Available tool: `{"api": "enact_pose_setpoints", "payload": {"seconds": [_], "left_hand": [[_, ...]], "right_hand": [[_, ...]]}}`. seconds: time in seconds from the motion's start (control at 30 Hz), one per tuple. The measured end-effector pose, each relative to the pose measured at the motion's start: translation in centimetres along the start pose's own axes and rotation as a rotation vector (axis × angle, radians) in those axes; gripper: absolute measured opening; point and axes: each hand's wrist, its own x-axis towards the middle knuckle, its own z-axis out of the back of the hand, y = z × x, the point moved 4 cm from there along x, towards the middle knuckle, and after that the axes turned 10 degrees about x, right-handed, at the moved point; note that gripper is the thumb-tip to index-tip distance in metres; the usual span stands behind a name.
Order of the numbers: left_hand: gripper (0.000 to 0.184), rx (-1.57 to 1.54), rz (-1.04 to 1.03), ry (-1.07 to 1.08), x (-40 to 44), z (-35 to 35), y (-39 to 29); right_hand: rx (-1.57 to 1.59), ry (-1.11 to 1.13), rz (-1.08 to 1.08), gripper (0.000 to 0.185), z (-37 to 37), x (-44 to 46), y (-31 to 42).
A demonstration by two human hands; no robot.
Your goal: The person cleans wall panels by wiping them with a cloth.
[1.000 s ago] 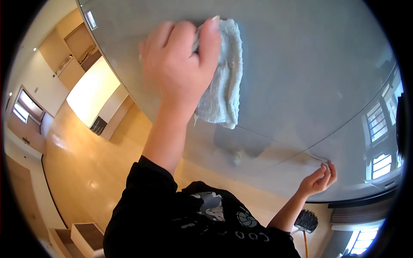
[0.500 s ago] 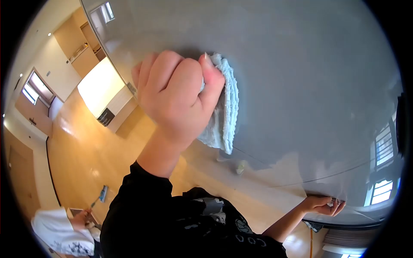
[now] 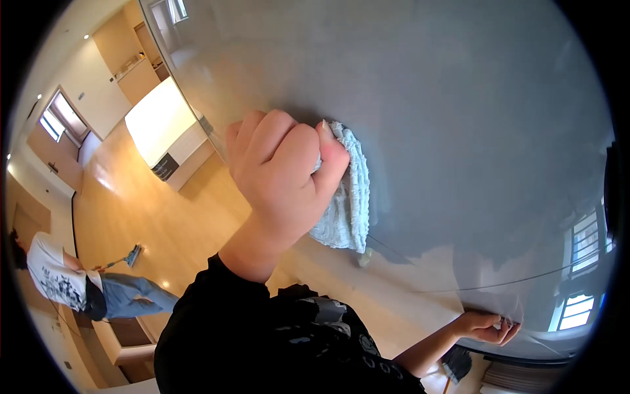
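My left hand (image 3: pixel 279 167) is closed in a fist round a folded, pale blue cloth (image 3: pixel 351 197) with ribbed, fluffy edges. The cloth lies pressed against a large, glossy grey panel (image 3: pixel 459 131), and the thumb is along its upper end. Lower right, my right hand (image 3: pixel 489 327) is close to the panel's bottom edge with its fingers curled in. Something whitish shows at those fingertips, too small to make out. Black sleeves cover my left arm down to the wrist.
Another person (image 3: pixel 65 276) in a white top and jeans holds a flat mop (image 3: pixel 133 256) on the wooden floor (image 3: pixel 190 230). A bright white counter (image 3: pixel 157 121) stands beyond the panel's left edge. A dark brush head (image 3: pixel 457 364) is below my right hand.
My left hand and the cloth have moved down and slightly right across the panel. The person with the mop has come further into view. My right hand is lower and slightly left.
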Motion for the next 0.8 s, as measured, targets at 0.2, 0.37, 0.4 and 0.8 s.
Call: {"api": "enact_pose_setpoints", "payload": {"seconds": [0.2, 0.37, 0.4, 0.8], "left_hand": [[0.026, 0.048, 0.002, -0.068, -0.4, 0.6, -1.0], [0.028, -0.032, 0.014, -0.055, -5.9, 1.1, -0.2], [0.029, 0.002, 0.006, -0.086, -5.3, 1.0, -0.1], [0.034, -0.014, -0.013, -0.09, -4.6, 0.1, 0.9]], "right_hand": [[-0.062, 0.03, 0.071, 0.028, 1.9, -2.5, -2.4], [-0.043, 0.028, 0.033, 0.027, 3.4, -3.8, -2.2], [-0.037, 0.023, 0.029, 0.026, 3.4, -3.6, -2.0], [0.023, 0.046, 0.01, 0.025, 2.6, -1.0, -3.3]]}}
